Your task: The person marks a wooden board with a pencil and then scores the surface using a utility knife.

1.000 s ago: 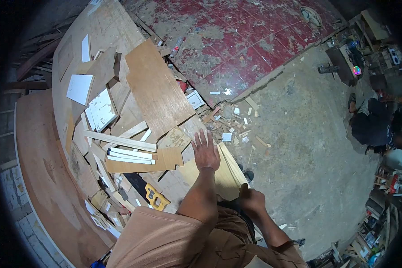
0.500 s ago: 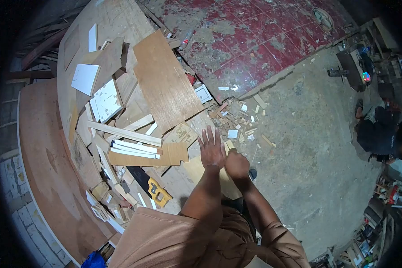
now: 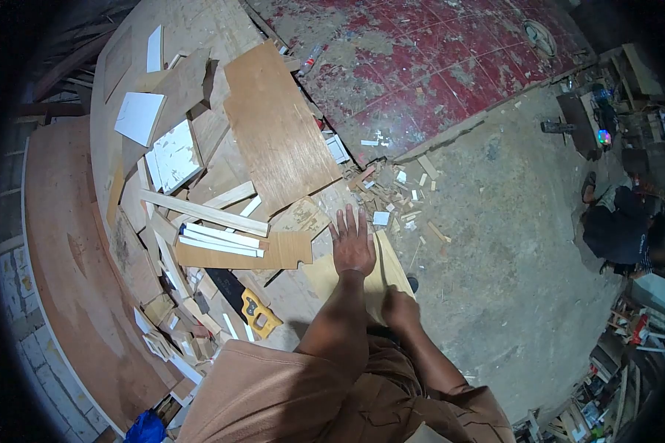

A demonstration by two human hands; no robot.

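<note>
Left hand point(image 3: 353, 244) spread flat, fingers wide, on the pale board point(image 3: 389, 267) at the near right edge of the scrap pile point(image 3: 199, 192) — right hand point(image 3: 400, 308) fisted at the board's near edge, contents not discernible — firm, even downward pressure should stop it shifting.

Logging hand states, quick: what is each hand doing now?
Left hand: open, flat on pale plywood sheet.
Right hand: closed at its edge; contents hidden.

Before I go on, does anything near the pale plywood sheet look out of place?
Small wood offcuts lie strewn over the grey concrete floor beyond that sheet, and a yellow-handled handsaw lies loose among scrap boards.
</note>
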